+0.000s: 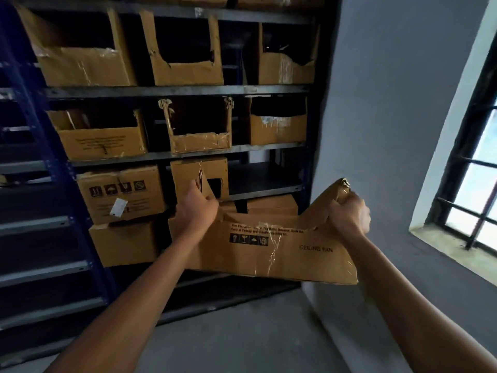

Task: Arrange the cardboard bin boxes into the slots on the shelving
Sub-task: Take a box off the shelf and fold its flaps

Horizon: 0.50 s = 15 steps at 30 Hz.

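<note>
- Cardboard, brown and creased, makes up the bin box (269,254) held in the near middle. It is in the air in front of the lower shelving, with its printed side facing near and reading "CEILING FAN".
- The left hand (197,208) has a closed grip, its fingers curled round a torn cardboard edge at the box's left end.
- The right hand (349,215) also has a closed grip. It clutches the raised, crumpled right corner of the same box.
- The shelving (174,90) has dark blue uprights and grey metal boards and fills the far left and middle.
- The top row (80,63) holds three cut-front boxes side by side, and so does the second row (102,141).
- On the third row, a left box (121,195) bears handling symbols and a white tag. A middle box (188,170) stands just behind the left hand.
- To the right of that middle box, the slot (263,179) shows its grey board.
- Below, a lower box (123,243) sits at the left. More cardboard (271,203) shows behind the held box.
- A pale grey wall (390,103) stands at the right, with a barred window (470,197) set in it. Grey floor (242,332) lies near.
</note>
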Tool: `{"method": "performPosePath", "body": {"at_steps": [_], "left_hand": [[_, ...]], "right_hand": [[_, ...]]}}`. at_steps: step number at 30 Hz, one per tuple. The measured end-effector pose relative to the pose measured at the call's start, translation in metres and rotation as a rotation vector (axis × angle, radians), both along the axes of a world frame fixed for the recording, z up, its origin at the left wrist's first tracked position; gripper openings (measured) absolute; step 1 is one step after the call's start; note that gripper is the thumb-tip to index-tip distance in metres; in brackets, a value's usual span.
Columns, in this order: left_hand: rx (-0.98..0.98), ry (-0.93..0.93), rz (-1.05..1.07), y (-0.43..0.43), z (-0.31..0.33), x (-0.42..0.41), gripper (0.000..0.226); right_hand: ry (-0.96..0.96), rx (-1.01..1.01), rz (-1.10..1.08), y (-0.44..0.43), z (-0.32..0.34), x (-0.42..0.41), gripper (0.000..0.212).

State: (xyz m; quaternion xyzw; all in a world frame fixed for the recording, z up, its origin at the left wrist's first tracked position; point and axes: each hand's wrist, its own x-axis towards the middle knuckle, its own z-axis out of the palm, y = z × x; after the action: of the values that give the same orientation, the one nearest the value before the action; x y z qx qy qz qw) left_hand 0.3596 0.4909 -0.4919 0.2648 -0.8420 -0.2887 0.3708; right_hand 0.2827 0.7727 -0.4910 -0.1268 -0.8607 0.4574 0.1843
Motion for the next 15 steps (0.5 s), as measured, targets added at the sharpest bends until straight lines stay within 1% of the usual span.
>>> {"method": "performPosePath", "body": {"at_steps": [5,8,11,15], "left_hand": [[-0.025,0.224,-0.022,0.010,0.068,-0.010,0.030],[0.137,0.260,-0.054,0.011,0.090,-0.016,0.021],[0.241,0.260,-0.076,0.012,0.089,-0.029,0.005],[0.196,0.330,0.044,0.027,0.066,-0.041,0.009]], "right_hand": [[0.214,-0.077,-0.013,0.009,0.068,-0.006,0.025],[0.304,-0.104,-0.024,0.015,0.085,-0.005,0.018],[0.361,-0.113,-0.017,0.019,0.088,-0.004,0.012],[0.368,-0.114,-0.027,0.031,0.076,-0.016,0.009]]}}
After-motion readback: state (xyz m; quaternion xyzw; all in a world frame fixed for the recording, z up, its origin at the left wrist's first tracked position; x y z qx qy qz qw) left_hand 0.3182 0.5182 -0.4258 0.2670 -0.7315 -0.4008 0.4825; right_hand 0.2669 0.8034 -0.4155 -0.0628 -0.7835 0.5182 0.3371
